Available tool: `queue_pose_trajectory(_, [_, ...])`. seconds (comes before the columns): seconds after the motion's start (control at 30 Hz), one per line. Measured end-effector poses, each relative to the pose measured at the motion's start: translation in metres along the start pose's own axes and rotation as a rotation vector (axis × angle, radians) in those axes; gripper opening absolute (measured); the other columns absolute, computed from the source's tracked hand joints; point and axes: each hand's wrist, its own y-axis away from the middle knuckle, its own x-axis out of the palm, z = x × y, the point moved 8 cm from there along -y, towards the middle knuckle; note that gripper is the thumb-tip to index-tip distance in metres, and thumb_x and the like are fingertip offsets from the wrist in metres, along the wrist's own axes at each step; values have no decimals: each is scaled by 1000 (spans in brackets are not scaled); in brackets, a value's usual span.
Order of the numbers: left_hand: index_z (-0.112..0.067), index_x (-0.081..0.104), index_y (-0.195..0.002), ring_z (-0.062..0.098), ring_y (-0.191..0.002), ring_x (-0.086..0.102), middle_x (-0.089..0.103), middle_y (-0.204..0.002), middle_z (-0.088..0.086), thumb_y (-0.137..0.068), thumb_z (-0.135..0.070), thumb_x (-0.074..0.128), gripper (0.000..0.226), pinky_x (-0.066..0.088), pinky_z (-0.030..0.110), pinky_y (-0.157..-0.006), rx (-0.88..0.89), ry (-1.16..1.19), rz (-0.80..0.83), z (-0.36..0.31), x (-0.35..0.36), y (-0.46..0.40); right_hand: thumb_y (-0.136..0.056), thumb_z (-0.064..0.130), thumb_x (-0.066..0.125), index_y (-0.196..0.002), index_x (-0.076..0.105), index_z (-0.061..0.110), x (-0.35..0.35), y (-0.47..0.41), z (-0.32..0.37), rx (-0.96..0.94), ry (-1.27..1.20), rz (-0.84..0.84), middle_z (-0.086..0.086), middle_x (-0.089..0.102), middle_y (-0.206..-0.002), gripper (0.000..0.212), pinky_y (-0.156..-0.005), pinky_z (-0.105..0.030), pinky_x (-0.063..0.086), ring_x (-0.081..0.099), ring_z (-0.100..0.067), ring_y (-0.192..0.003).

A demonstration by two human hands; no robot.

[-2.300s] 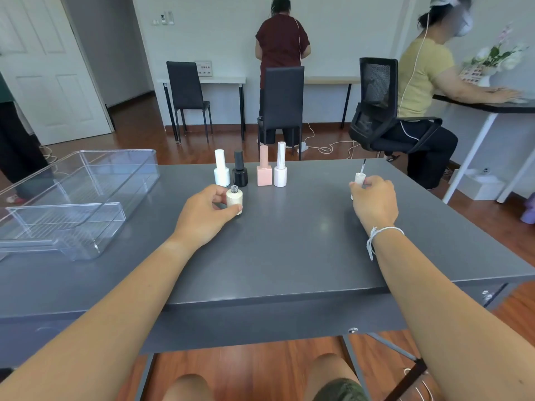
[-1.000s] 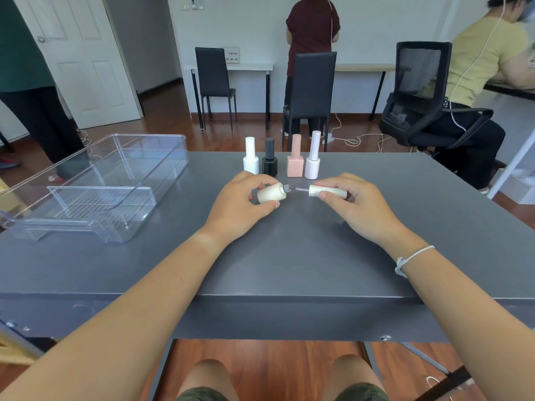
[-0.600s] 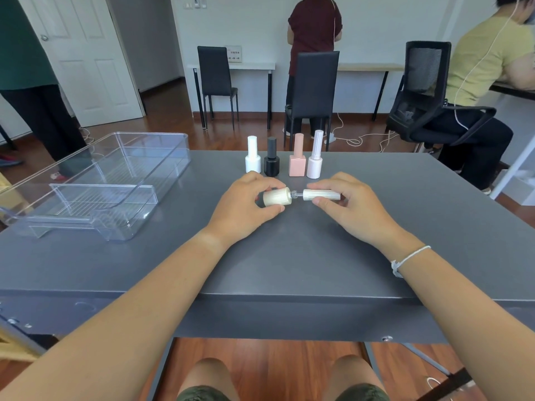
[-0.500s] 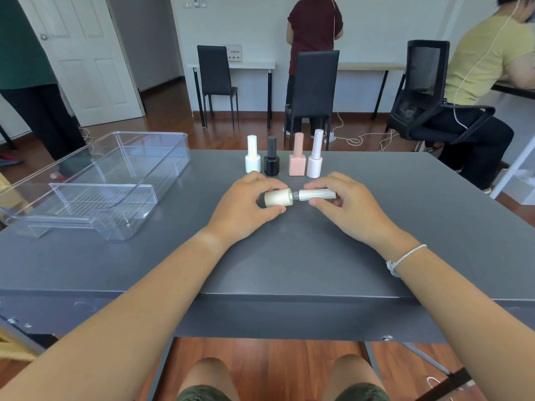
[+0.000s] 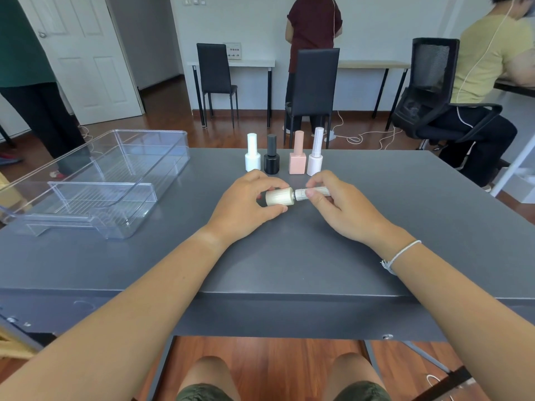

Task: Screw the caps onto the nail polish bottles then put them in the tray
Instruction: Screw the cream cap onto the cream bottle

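Observation:
My left hand [image 5: 246, 208] grips a cream nail polish bottle [image 5: 279, 197], held sideways just above the grey table [image 5: 289, 256]. My right hand [image 5: 341, 206] pinches its ribbed cream cap [image 5: 314, 193], which sits against the bottle's neck with the brush hidden inside. Behind my hands stand capped bottles in a row: white [image 5: 252, 154], black [image 5: 271, 156], pink [image 5: 297, 157] and a white one with a ribbed cap [image 5: 315, 153]. A clear plastic tray [image 5: 115, 157] lies at the table's left with nothing in it.
Past the table's far edge stand black chairs [image 5: 314, 82], and a person stands by a wall desk. A seated person in an office chair [image 5: 434, 91] is at the right. Another person stands at the far left by a door.
The cap's brush slid fully into the bottle and the cap closed up against the neck. My hands have come closer together. Earlier the bottle stood upright and the cap lay apart at the right.

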Motion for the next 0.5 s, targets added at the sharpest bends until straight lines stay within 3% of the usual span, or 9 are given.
queue_pose_trajectory(0.13, [-35, 66, -99, -13, -81, 44, 53, -91, -11, -73, -19, 74, 32, 31, -1, -71, -2, 12, -5, -1, -1, 1, -93, 20, 45, -93, 37, 25, 1, 2, -1, 14, -79, 16, 4, 41, -59, 9, -52, -30, 31, 36, -13, -51])
queue_pose_trajectory(0.2, [-35, 66, -98, -13, -81, 44, 54, -92, -10, -72, -19, 74, 32, 31, -1, -70, -1, 15, -3, -1, -1, 1, -94, 26, 44, -87, 41, 23, -1, 1, -2, 32, -47, -9, 6, 42, -58, 9, -52, -30, 31, 38, -12, -51])
queue_pose_trajectory(0.3, [-35, 66, -99, -14, -80, 44, 55, -94, -9, -73, -18, 74, 32, 31, -1, -70, 2, 8, 0, -2, 0, 2, -95, 39, 35, -73, 39, 28, -2, 0, -5, 57, 22, -13, 6, 43, -57, 25, -54, -33, 32, 41, -15, -56])
queue_pose_trajectory(0.43, [-36, 65, -100, -14, -80, 44, 54, -93, -11, -73, -20, 73, 32, 32, -1, -70, -7, 6, -7, -1, -2, 2, -94, 37, 39, -94, 38, 27, 1, 3, -5, 51, -51, 16, 8, 39, -55, 11, -51, -28, 29, 36, -9, -49])
queue_pose_trajectory(0.5, [-36, 65, -100, -14, -81, 44, 53, -92, -11, -74, -21, 73, 32, 32, -1, -71, -6, 3, -8, -1, -2, 2, -94, 30, 42, -92, 38, 25, 1, 3, -5, 43, -78, 14, 6, 40, -56, 7, -53, -31, 31, 35, -11, -49])
